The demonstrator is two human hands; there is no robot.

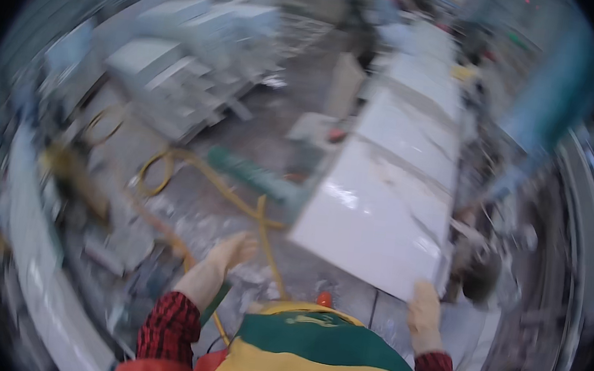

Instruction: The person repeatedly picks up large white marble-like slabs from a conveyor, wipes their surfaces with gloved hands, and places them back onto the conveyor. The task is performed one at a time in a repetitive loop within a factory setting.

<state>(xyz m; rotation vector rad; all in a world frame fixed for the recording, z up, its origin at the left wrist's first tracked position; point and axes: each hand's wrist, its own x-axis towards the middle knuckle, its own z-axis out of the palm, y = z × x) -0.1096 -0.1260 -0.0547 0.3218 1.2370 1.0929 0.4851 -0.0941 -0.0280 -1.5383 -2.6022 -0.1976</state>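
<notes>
A row of white, glossy slabs runs away from me on the right; the nearest white slab (374, 208) has a wide front edge facing me. My right hand (424, 307) is at that slab's near right corner, overlapping its edge in view; whether it grips is lost in the blur. Out in front of my body, left of the slab, my left hand (232, 250) hangs over the floor beside a yellow hose (268, 249). Motion smears its fingers, and I make out nothing held in it.
Stacked pale slabs or boxes (191, 87) stand at the far left. A green tube-like piece (251, 173) lies on the grey floor (274, 125). A large teal cylinder (560, 90) rises at the far right. A dark rounded object (482, 274) sits beside the slab.
</notes>
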